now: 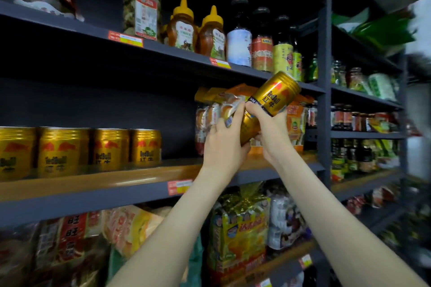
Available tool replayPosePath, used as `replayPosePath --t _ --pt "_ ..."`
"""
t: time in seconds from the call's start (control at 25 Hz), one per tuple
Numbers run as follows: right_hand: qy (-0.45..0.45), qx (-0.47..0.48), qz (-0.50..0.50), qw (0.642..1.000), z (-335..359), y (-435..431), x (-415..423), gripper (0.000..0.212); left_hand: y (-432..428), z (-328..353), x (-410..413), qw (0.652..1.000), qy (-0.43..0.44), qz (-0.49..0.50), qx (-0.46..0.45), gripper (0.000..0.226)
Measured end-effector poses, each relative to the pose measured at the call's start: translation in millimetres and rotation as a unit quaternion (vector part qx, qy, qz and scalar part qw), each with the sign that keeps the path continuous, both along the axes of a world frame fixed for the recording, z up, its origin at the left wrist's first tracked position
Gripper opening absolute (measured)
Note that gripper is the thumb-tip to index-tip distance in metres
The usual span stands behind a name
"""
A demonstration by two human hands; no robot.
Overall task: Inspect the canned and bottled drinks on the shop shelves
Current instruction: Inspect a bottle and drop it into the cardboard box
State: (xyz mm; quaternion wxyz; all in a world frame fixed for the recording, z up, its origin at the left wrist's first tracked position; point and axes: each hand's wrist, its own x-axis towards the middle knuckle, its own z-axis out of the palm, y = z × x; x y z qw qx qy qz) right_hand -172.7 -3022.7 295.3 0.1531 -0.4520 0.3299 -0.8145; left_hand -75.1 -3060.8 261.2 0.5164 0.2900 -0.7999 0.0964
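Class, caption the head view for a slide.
Left hand and right hand hold a tilted gold can; matching cans stand on the shelf.

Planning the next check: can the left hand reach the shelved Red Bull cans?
Probably yes, once freed: nothing blocks the shelved Red Bull cans, but the left hand grips the held Red Bull can.

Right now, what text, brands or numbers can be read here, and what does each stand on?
"RedBull" and "红牛": on the gold can held in the left hand and right hand.
"RedBull": on the shelf cans, blurred but legible.
"旺旺": on the snack bag on the shelf below.
Too small or blurred to read: the price tags, the labels of the honey bottles and of the dark bottles.
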Motion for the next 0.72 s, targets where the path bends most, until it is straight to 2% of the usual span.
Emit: replayPosePath --t 0.08,0.2,0.28,0.4,0.52,0.6,0.72 --pt "-0.012 -0.012 -0.023 1.0 -11 19 -19 0.066 21 -9 -16 1.0 -0.003 -0.019 0.0 0.093" --pt "-0.05 -0.017 -0.078 0.996 -43 57 -65 0.061 52 -37 -51 0.995 -0.05 -0.061 0.053 0.092" --pt "-0.058 0.022 -0.126 0.99 -78 86 -102 0.059 69 -68 -78 0.982 -0.085 -0.119 0.12 0.092" --pt "-0.087 0.145 -0.2 0.965 -163 126 -152 0.066 88 -134 -122 0.939 -0.147 -0.207 0.232 0.091" --pt "-0.143 0.272 -0.255 0.917 -286 167 -184 0.072 104 -242 -171 0.873 -0.253 -0.237 0.343 0.089" --pt "-0.195 0.366 -0.296 0.861 -382 195 -198 0.064 109 -332 -198 0.819 -0.308 -0.231 0.426 0.088" --pt "-0.239 0.495 -0.304 0.778 -546 234 -194 0.047 116 -491 -216 0.74 -0.39 -0.204 0.508 0.091"
